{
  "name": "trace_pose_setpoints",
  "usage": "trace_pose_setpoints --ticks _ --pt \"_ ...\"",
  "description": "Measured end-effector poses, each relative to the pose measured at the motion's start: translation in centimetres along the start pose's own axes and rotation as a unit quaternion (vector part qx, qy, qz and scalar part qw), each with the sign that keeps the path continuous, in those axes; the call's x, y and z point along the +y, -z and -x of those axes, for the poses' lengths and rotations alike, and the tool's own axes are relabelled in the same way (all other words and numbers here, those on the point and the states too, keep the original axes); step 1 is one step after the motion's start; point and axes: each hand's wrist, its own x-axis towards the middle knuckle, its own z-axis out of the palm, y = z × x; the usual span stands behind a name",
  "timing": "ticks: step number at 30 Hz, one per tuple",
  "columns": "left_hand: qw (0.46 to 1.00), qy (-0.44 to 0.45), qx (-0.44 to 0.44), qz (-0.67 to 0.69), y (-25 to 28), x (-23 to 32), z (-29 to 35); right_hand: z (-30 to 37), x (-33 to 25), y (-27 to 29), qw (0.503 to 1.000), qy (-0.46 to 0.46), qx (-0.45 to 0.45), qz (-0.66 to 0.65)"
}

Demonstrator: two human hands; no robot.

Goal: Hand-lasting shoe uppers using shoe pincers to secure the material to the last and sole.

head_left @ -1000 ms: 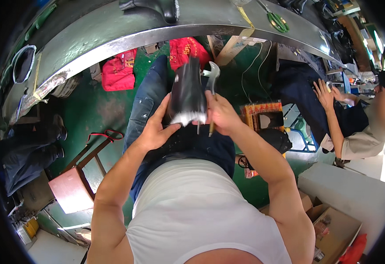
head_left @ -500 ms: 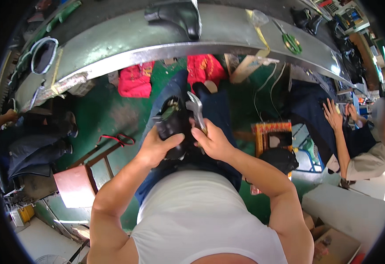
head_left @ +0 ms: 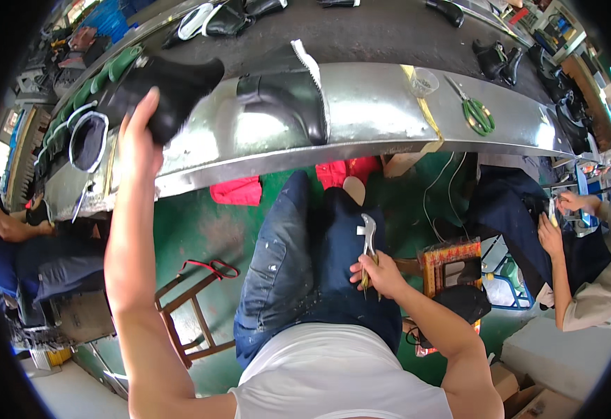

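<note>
My left hand (head_left: 140, 136) reaches up over the far left of the metal bench and is closed on a black leather boot (head_left: 169, 94), which is held tilted and slightly blurred. Down over my right thigh, my right hand (head_left: 381, 276) grips lasting pincers (head_left: 368, 234) by the handles, their metal head pointing away from me. Another black boot (head_left: 277, 98) with a white-edged zip lies on the bench, right of the held one. Just below the held boot stands a dark, white-rimmed round opening (head_left: 89, 142), perhaps another boot's shaft.
Green-handled scissors (head_left: 476, 115) and a clear cup (head_left: 424, 82) are on the metal bench (head_left: 382, 105). More black boots (head_left: 225, 19) stand farther back. A wooden stool frame (head_left: 193, 314) stands on the left, and a co-worker's hands (head_left: 550, 234) are busy at the right.
My left hand has lifted the black boot from my lap up to the bench's far left. My right hand has moved slightly right and nearer, keeping the pincers. The view has tilted up.
</note>
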Motion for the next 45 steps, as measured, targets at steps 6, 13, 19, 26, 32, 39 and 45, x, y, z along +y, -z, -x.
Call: trace_pose_setpoints --ticks 6,13,19,26,32,39,45 --pt "0.988 0.018 -0.098 -0.118 -6.1 -5.3 -16.4 -0.5 -0.2 0.8 0.997 -0.037 0.011 -0.059" --pt "0.844 -0.027 0.007 -0.535 1.1 -13.4 -21.4 -0.9 -1.1 1.4 0.996 -0.048 -0.016 -0.073" --pt "0.831 -0.035 -0.104 -0.545 -13.1 -6.7 -13.3 -1.0 -0.6 2.1 0.996 -0.044 -0.012 -0.081" --pt "0.728 0.17 -0.269 -0.607 -21.1 -9.7 -12.8 -0.6 0.6 1.6 0.997 -0.01 -0.024 -0.074" --pt "0.758 0.188 -0.223 -0.583 -18.7 -9.1 -13.6 0.5 2.6 2.2 0.992 0.04 -0.017 -0.116" --pt "0.953 -0.033 -0.257 -0.158 -12.6 -4.6 1.4 1.5 2.9 2.8 0.995 0.057 -0.003 -0.084" --pt "0.935 -0.091 -0.324 -0.111 -10.3 -7.9 17.9 5.9 1.1 2.3 0.983 0.111 -0.008 -0.143"
